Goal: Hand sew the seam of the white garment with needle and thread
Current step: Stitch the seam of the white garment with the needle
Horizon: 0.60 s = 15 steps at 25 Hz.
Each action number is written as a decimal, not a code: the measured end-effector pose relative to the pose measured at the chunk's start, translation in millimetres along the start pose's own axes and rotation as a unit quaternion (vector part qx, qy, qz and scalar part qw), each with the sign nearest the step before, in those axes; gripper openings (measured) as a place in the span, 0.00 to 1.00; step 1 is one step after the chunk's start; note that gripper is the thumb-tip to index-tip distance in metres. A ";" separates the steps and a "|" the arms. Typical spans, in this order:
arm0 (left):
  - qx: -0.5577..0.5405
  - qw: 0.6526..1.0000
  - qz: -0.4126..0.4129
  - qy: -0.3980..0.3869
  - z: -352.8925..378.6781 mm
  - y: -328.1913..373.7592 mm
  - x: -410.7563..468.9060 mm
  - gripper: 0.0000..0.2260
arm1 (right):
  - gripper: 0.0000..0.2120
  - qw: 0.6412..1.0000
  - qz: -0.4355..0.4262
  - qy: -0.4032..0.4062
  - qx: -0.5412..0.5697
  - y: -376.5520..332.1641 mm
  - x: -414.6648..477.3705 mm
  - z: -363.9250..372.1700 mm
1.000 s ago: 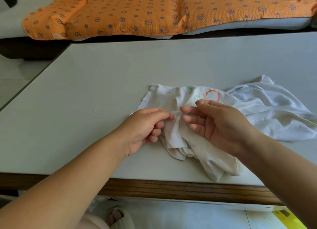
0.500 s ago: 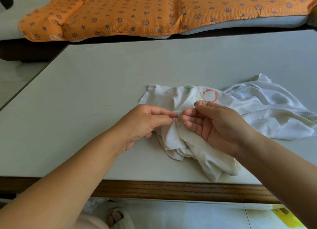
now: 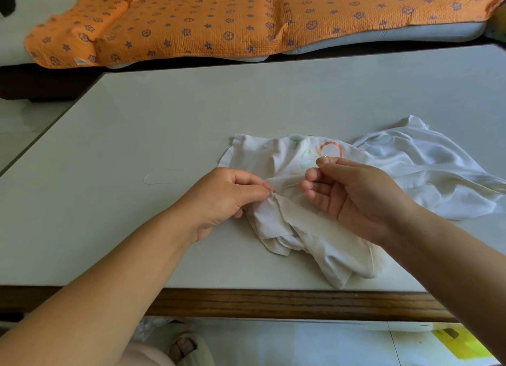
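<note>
Where the floor shows below the table, your foot (image 3: 183, 348) sits in a pale slipper, and something flat and yellow (image 3: 461, 343) lies off to the right. Above that runs the dark wooden edge (image 3: 273, 302) of the grey table (image 3: 246, 105), and both your bare forearms reach over it. Your left hand (image 3: 227, 198) is knuckles-up, thumb and forefinger pinching a fold of the white garment (image 3: 309, 237) and holding it just off the table. Your right hand (image 3: 353, 198) faces it palm-up, close beside but not touching. Its thumb and forefinger pinch the needle (image 3: 323, 159), whose tip pokes out above them, and the other fingers curl loosely and hold nothing. A fine thread (image 3: 292, 185) runs from the pinched fold across to your right fingers. The garment lies crumpled on the table right of centre. Its near end bunches up by the wooden edge, and the rest spreads away to the right behind your right hand. An orange ring (image 3: 331, 150) is printed on it just beyond your right thumb, with fainter green marks beside it. A loose loop of thread (image 3: 160, 177) lies on the bare table to the left of your left hand. Past the far side of the table, an orange blanket (image 3: 246, 18) patterned with blue stars and wheels covers a grey cushion (image 3: 410, 35).
</note>
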<state>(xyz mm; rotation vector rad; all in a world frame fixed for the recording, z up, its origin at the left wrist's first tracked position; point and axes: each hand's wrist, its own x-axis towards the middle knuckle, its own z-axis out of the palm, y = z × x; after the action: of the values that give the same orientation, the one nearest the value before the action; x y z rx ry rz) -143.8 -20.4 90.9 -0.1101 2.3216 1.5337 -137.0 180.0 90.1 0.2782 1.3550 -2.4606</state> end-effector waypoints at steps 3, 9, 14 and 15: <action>0.002 1.000 0.004 0.007 1.9 -1.6 1.6 0.10 | 0.10 1.000 -0.008 0.007 0.000 -5.9 0.8 -6.8; 0.009 1.000 -0.016 0.023 0.6 -4.1 3.0 0.06 | 0.12 0.997 -0.044 0.054 0.029 -32.8 5.1 -28.6; 0.037 0.999 -0.005 0.004 5.7 -1.3 1.5 0.05 | 0.13 0.997 -0.047 0.059 0.022 -43.9 2.8 -37.9; 0.047 0.999 0.001 0.003 6.3 -1.5 0.4 0.05 | 0.13 0.997 -0.047 0.058 0.024 -43.4 2.9 -37.7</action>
<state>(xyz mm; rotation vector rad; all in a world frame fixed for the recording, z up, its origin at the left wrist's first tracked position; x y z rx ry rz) -142.3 -15.2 87.2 -0.0884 2.3959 1.4241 -154.9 233.1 103.2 0.3822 1.3856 -2.5928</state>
